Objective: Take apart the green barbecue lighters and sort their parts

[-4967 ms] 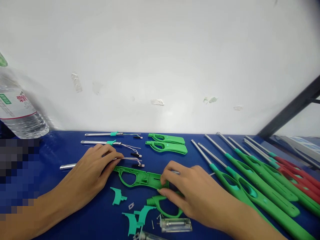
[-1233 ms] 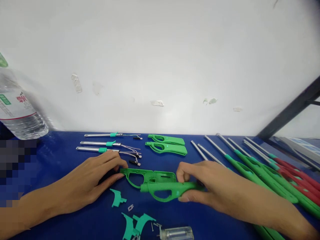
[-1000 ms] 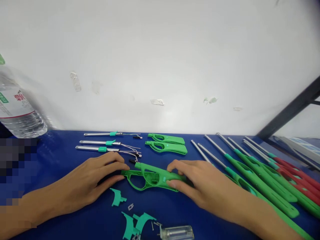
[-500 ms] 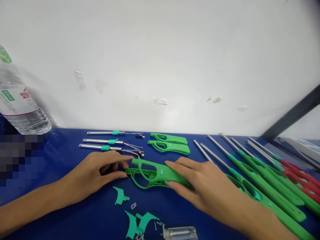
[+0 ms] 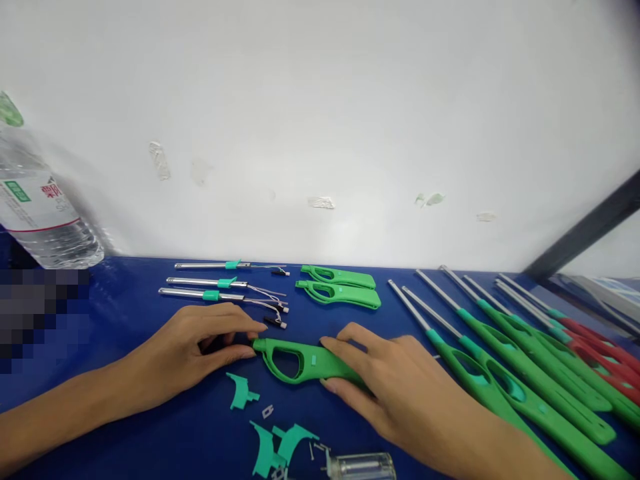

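A green gas lighter casing (image 5: 290, 361) with a looped trigger opening lies across the table between my hands, its two halves pressed together. My left hand (image 5: 200, 343) pinches its narrow front end between thumb and fingers. Wrapped around the wide rear part is my right hand (image 5: 395, 380), covering the casing's back end. Beyond my left fingers lie several silver lighter tubes (image 5: 200, 283) with teal collars and thin wires; a black connector (image 5: 275, 323) sits just above the casing. Closer to me are teal triggers (image 5: 241, 391), a small grey clip (image 5: 267, 411) and a clear fuel tank (image 5: 361, 465).
Two green casings (image 5: 340, 295) lie at the back by the white wall (image 5: 320, 133). Rows of long green lighters (image 5: 530, 373) and red lighters (image 5: 600, 353) fill the right side. A water bottle (image 5: 45, 207) stands at left. Small screws (image 5: 320, 447) lie near the fuel tank.
The upper casing half has come down onto the lower one, and their outlines now line up. My right hand has moved slightly left and down. Another wire connector has come into sight.
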